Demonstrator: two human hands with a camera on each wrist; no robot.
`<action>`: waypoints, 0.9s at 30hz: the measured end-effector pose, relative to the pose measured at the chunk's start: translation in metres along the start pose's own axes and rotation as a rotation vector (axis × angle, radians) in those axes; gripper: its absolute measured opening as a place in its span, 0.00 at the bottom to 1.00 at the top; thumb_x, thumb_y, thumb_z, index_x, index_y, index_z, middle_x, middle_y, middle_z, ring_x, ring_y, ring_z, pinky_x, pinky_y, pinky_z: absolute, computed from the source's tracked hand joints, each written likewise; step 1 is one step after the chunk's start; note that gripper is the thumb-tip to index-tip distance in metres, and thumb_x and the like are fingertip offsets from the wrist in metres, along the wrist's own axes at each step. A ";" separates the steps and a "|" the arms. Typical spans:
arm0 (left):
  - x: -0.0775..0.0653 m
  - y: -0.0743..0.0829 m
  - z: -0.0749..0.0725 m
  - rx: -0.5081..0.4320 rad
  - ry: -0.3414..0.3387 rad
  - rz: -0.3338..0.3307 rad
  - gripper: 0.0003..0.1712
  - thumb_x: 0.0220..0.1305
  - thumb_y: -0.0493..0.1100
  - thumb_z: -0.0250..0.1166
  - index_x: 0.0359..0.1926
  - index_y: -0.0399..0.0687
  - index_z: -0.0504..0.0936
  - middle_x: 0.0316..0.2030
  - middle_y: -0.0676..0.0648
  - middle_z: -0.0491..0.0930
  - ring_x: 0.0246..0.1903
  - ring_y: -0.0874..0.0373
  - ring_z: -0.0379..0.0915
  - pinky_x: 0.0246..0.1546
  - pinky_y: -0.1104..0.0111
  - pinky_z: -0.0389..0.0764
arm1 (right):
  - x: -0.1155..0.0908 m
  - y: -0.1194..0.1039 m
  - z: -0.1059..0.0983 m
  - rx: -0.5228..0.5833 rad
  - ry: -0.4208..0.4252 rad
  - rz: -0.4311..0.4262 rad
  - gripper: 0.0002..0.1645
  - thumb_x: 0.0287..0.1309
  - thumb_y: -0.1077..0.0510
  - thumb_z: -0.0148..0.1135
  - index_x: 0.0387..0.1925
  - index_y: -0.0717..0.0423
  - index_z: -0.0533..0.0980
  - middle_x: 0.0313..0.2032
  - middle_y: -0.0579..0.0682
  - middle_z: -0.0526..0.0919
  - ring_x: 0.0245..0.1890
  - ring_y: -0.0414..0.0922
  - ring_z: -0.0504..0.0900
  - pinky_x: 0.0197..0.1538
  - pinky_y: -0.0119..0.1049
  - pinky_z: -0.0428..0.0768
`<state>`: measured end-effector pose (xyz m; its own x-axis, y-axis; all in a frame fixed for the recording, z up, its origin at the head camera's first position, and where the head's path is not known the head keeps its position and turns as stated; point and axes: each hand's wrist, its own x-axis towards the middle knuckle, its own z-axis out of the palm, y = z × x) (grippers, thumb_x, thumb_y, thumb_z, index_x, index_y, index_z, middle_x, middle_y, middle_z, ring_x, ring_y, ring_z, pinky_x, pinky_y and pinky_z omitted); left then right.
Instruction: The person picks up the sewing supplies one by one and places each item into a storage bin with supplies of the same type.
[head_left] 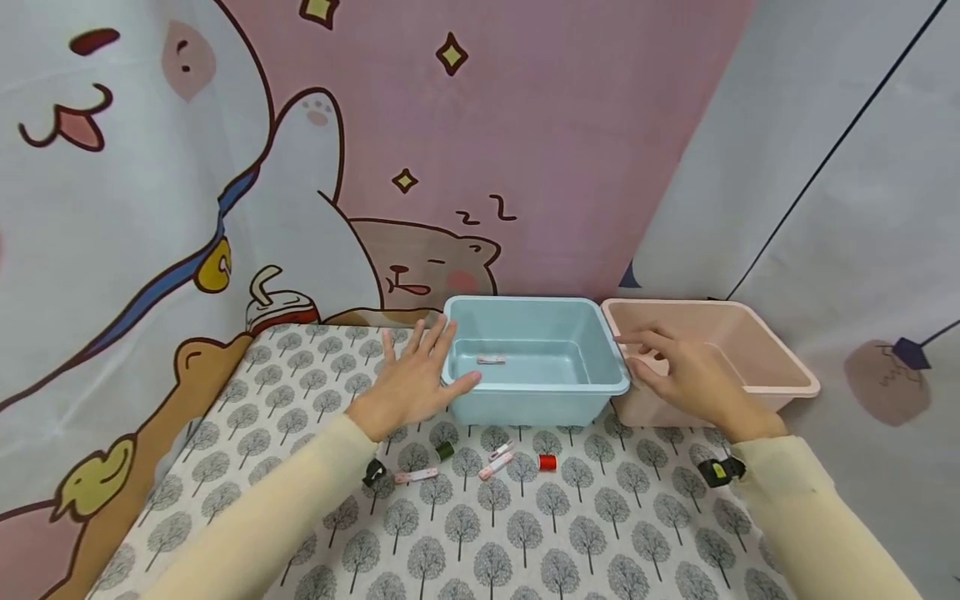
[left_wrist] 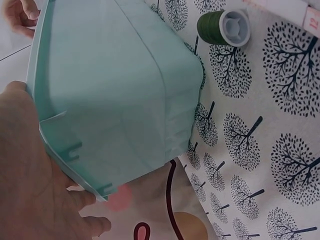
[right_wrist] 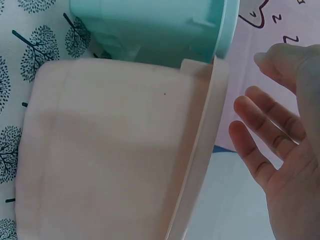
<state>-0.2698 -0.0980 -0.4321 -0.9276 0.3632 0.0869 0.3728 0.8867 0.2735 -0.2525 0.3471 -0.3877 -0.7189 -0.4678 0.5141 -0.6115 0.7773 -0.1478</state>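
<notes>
A light blue plastic basin (head_left: pixel 536 408) stands on the table, a folded pink-and-white strip (head_left: pixel 491 360) lying on its floor. My left hand (head_left: pixel 415 379) rests at the basin's left rim, fingers straight and spread. In the left wrist view that hand (left_wrist: pixel 45 165) lies along the basin's edge. Over the left side of a pink basin (head_left: pixel 780 390) hovers my right hand (head_left: pixel 686 375), its fingers loosely bent. Seen from the right wrist, this hand (right_wrist: pixel 285 130) is beside the pink basin's rim (right_wrist: pixel 200 145) with nothing between thumb and fingers.
In front of the blue basin lie a green thread spool (head_left: pixel 446 451), a red thread spool (head_left: pixel 547 462) and several folded strips (head_left: pixel 416 475), one with red printed numbers (left_wrist: pixel 312 20). The tablecloth (head_left: pixel 465 558) has a tree print. A patterned curtain (head_left: pixel 562 167) hangs behind the basins.
</notes>
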 end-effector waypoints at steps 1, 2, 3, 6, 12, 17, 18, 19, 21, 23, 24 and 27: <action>0.000 -0.001 0.000 -0.005 0.002 0.001 0.64 0.81 0.88 0.42 0.98 0.59 0.35 0.98 0.48 0.37 0.97 0.39 0.30 0.87 0.17 0.25 | -0.001 -0.002 0.001 -0.005 0.013 -0.011 0.25 0.67 0.62 0.84 0.64 0.48 0.91 0.57 0.50 0.94 0.45 0.51 0.97 0.36 0.42 0.91; -0.001 -0.001 0.000 -0.010 0.005 0.003 0.64 0.82 0.88 0.42 0.98 0.59 0.35 0.98 0.48 0.37 0.97 0.39 0.30 0.87 0.17 0.24 | -0.001 -0.003 0.002 0.001 0.023 -0.026 0.26 0.66 0.63 0.84 0.64 0.49 0.91 0.57 0.50 0.94 0.45 0.51 0.97 0.37 0.43 0.92; -0.001 -0.002 0.000 -0.010 0.008 0.004 0.64 0.81 0.88 0.42 0.98 0.60 0.36 0.98 0.48 0.38 0.97 0.39 0.30 0.87 0.17 0.24 | -0.002 -0.005 0.004 0.003 0.037 -0.044 0.27 0.64 0.64 0.85 0.63 0.49 0.91 0.57 0.50 0.94 0.44 0.52 0.97 0.38 0.44 0.93; -0.001 -0.003 0.001 -0.012 0.004 0.000 0.63 0.81 0.88 0.43 0.98 0.61 0.35 0.98 0.48 0.37 0.97 0.40 0.30 0.87 0.18 0.23 | -0.003 -0.010 0.005 0.027 0.071 -0.097 0.27 0.62 0.67 0.84 0.62 0.51 0.91 0.56 0.52 0.93 0.45 0.53 0.96 0.42 0.43 0.95; -0.001 -0.003 0.002 -0.009 0.005 -0.003 0.64 0.81 0.89 0.41 0.98 0.62 0.34 0.98 0.50 0.36 0.97 0.41 0.29 0.87 0.19 0.21 | -0.007 -0.023 0.006 0.071 0.087 -0.128 0.29 0.62 0.69 0.83 0.63 0.49 0.92 0.57 0.51 0.92 0.45 0.52 0.94 0.40 0.29 0.91; -0.001 -0.003 -0.001 -0.003 0.002 -0.001 0.64 0.80 0.91 0.40 0.98 0.62 0.34 0.98 0.49 0.37 0.97 0.41 0.29 0.86 0.18 0.21 | -0.008 -0.033 0.004 0.086 0.097 -0.147 0.31 0.60 0.69 0.85 0.64 0.48 0.92 0.56 0.50 0.92 0.45 0.49 0.92 0.39 0.31 0.93; -0.001 -0.003 -0.001 -0.004 0.005 0.000 0.64 0.80 0.90 0.40 0.98 0.62 0.35 0.98 0.48 0.38 0.97 0.41 0.29 0.86 0.18 0.21 | -0.009 -0.035 0.004 0.093 0.103 -0.159 0.31 0.59 0.70 0.84 0.64 0.49 0.92 0.56 0.51 0.91 0.44 0.49 0.92 0.39 0.30 0.93; -0.001 -0.003 -0.002 -0.005 0.008 0.000 0.64 0.80 0.90 0.40 0.98 0.61 0.35 0.98 0.48 0.38 0.97 0.41 0.29 0.86 0.18 0.21 | -0.009 -0.036 0.004 0.097 0.108 -0.170 0.32 0.58 0.70 0.84 0.64 0.49 0.92 0.56 0.51 0.91 0.44 0.49 0.92 0.39 0.30 0.92; -0.001 -0.003 -0.002 -0.007 0.014 -0.001 0.64 0.80 0.90 0.41 0.98 0.61 0.36 0.98 0.48 0.38 0.97 0.41 0.30 0.86 0.17 0.21 | -0.010 -0.039 0.005 0.098 0.114 -0.195 0.33 0.57 0.71 0.84 0.65 0.51 0.91 0.57 0.53 0.91 0.43 0.48 0.92 0.39 0.29 0.91; -0.001 -0.003 -0.002 -0.012 0.017 -0.002 0.64 0.81 0.89 0.42 0.98 0.60 0.37 0.98 0.48 0.38 0.97 0.40 0.30 0.86 0.17 0.22 | -0.012 -0.042 0.007 0.102 0.117 -0.215 0.34 0.57 0.70 0.84 0.66 0.51 0.91 0.58 0.55 0.91 0.42 0.47 0.92 0.39 0.28 0.90; -0.001 -0.003 -0.001 -0.015 0.015 -0.002 0.64 0.81 0.89 0.42 0.98 0.59 0.38 0.98 0.48 0.38 0.97 0.40 0.31 0.86 0.17 0.21 | -0.014 -0.043 0.007 0.108 0.113 -0.218 0.34 0.58 0.70 0.83 0.66 0.52 0.91 0.58 0.55 0.91 0.41 0.47 0.91 0.39 0.28 0.90; -0.002 -0.002 -0.001 -0.021 0.006 -0.002 0.64 0.82 0.88 0.43 0.98 0.57 0.39 0.98 0.48 0.37 0.97 0.39 0.30 0.86 0.18 0.21 | -0.017 -0.047 0.010 0.118 0.105 -0.232 0.30 0.61 0.68 0.82 0.65 0.52 0.91 0.53 0.53 0.91 0.40 0.45 0.90 0.39 0.30 0.88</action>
<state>-0.2693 -0.1008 -0.4321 -0.9284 0.3600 0.0923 0.3709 0.8810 0.2938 -0.2150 0.3143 -0.3979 -0.5209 -0.5765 0.6295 -0.7943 0.5974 -0.1102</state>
